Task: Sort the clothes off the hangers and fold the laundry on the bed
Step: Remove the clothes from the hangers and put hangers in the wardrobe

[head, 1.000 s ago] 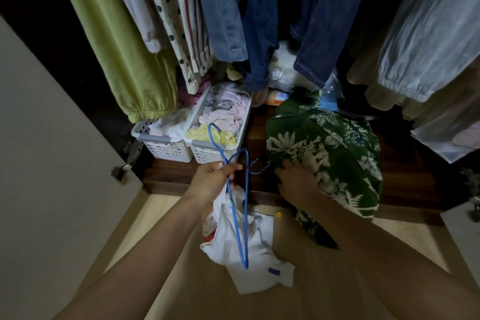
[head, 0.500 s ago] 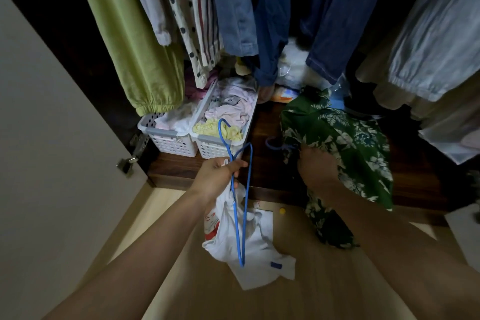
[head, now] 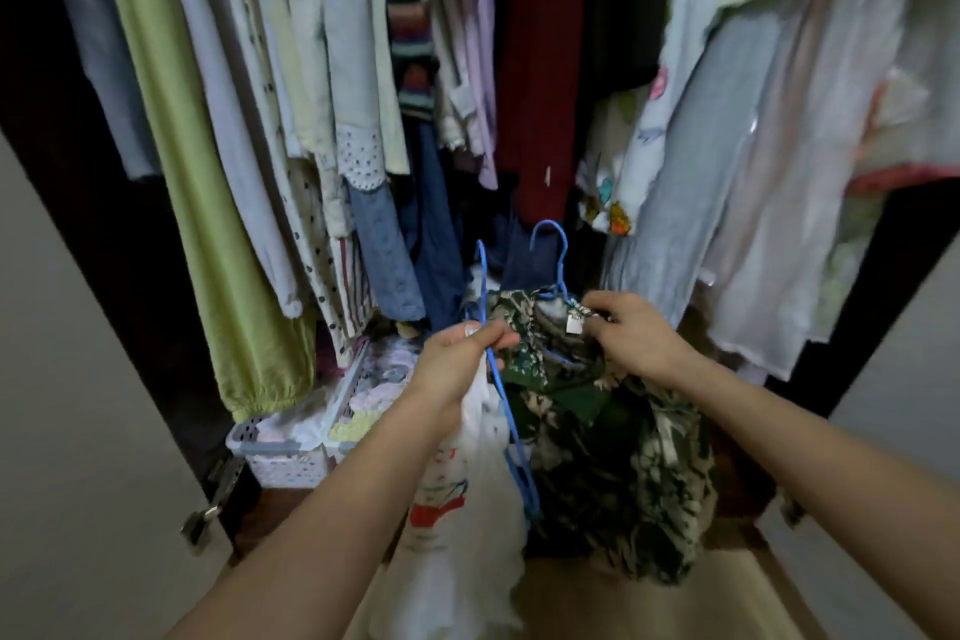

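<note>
The left hand [head: 457, 364] is curled around a blue hanger [head: 506, 411] and a white garment [head: 462, 509]; the thumb and forefinger pinch the hanger's wire, and the white cloth with a red print hangs down from the fist below the wrist. The hanger runs slantwise from above the fist down to beside the green shirt [head: 613, 457].

The right hand [head: 631, 335] pinches the collar of the green floral shirt, fingers curled on the cloth beside a small white label [head: 574, 325]. The shirt hangs from that grip in front of the wardrobe, its lower part bunched and dangling between the two forearms. A second blue hanger [head: 553, 255] is still inside the shirt's neck, its hook standing up just above the collar.

Behind the hands, a row of hung clothes fills the wardrobe: long green trousers [head: 197, 203] at the left, a dark red garment [head: 540, 83] in the middle, pale grey pieces at the right. Two white baskets [head: 291, 452] of small folded clothes stand on the wardrobe floor at its left front edge, under the green trousers.
</note>
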Demonstrator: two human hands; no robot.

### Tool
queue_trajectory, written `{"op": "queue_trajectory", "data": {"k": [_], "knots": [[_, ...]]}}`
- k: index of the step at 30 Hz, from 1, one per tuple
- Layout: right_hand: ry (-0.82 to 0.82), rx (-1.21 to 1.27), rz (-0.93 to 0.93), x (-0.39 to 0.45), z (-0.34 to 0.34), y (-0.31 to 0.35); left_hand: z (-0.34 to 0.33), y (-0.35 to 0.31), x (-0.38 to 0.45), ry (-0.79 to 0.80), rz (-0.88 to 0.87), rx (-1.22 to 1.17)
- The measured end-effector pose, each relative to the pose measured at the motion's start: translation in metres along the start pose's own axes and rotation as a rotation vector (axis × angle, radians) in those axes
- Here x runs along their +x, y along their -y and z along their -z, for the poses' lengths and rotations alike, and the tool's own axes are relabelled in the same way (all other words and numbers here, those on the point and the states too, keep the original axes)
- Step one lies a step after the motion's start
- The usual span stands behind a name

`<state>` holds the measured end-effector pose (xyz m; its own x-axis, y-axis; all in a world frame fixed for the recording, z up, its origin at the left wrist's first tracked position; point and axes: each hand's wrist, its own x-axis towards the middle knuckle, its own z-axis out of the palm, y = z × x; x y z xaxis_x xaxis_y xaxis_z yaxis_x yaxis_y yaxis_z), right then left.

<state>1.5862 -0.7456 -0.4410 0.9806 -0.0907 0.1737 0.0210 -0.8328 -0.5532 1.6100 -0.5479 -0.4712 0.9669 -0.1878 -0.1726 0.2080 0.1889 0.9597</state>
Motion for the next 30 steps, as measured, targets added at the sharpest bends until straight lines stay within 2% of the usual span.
{"op": "queue_trajectory", "data": {"k": [3,6,15,20,22,26,30], "knots": [[0.007,0.093,0.049,-0.008,0.029,0.023,-0.025,-0.031,-0.005,0.034,-0.008,-0.041],[0.054,0.109,0.175,-0.012,0.044,0.044,-0.042,-0.057,-0.012,0.094,0.026,-0.059],[0.015,0.136,0.439,-0.015,0.075,0.073,-0.039,-0.113,-0.032,0.081,-0.007,-0.111],[-0.066,-0.3,0.443,-0.037,0.091,0.068,-0.037,-0.15,-0.03,0.013,-0.012,-0.036],[-0.126,-0.316,0.441,-0.038,0.097,0.069,-0.039,-0.165,-0.029,0.022,-0.053,0.005],[-0.292,-0.28,0.429,-0.027,0.119,0.089,-0.05,-0.2,-0.028,0.173,-0.13,0.02],[-0.474,-0.367,0.41,-0.014,0.148,0.118,-0.048,-0.245,-0.044,0.123,-0.185,0.168]]}}
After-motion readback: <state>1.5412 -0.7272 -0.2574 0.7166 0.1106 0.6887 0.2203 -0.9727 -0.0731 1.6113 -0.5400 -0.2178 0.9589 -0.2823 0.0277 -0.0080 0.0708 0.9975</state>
